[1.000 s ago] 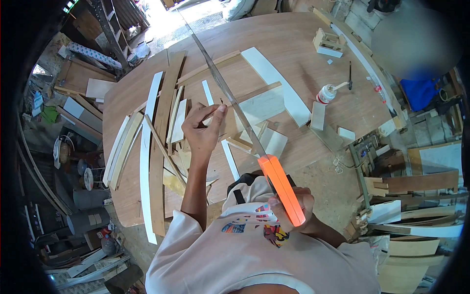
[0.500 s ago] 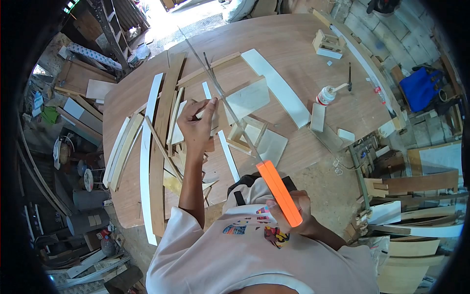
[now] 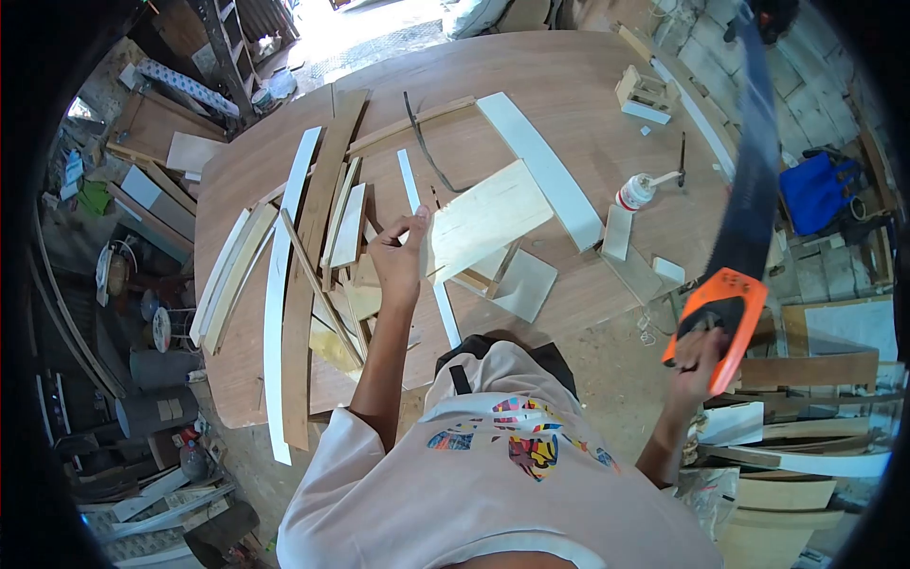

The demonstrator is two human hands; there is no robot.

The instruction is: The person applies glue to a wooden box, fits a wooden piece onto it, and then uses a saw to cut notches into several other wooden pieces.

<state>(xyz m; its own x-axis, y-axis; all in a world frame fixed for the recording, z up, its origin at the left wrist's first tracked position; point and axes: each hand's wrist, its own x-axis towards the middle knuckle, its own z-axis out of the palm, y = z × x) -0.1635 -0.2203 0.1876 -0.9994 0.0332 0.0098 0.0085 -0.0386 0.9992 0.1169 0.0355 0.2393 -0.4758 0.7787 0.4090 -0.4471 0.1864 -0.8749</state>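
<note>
My right hand (image 3: 697, 356) grips the orange handle of a handsaw (image 3: 744, 199), out at the right side. Its dark blade points up and away, partly blurred. My left hand (image 3: 400, 248) is closed on the left end of a pale plywood piece (image 3: 493, 220), held above the table. Under that piece, a small wooden box frame (image 3: 479, 282) is mostly covered. A flat board (image 3: 524, 284) lies beside the frame. A narrow white strip (image 3: 445, 313) runs along the table close to my left hand.
Long boards (image 3: 322, 237) and a white strip (image 3: 289, 294) lie on the left of the wooden table (image 3: 569, 76). A wide white board (image 3: 540, 171) lies across the middle. A glue bottle (image 3: 635, 192) and a small wooden box (image 3: 647, 93) stand on the right.
The saw has swung from in front of my chest out to the right, its handle turning broadside. My left hand has moved slightly right and down with the plywood piece, now more in view.
</note>
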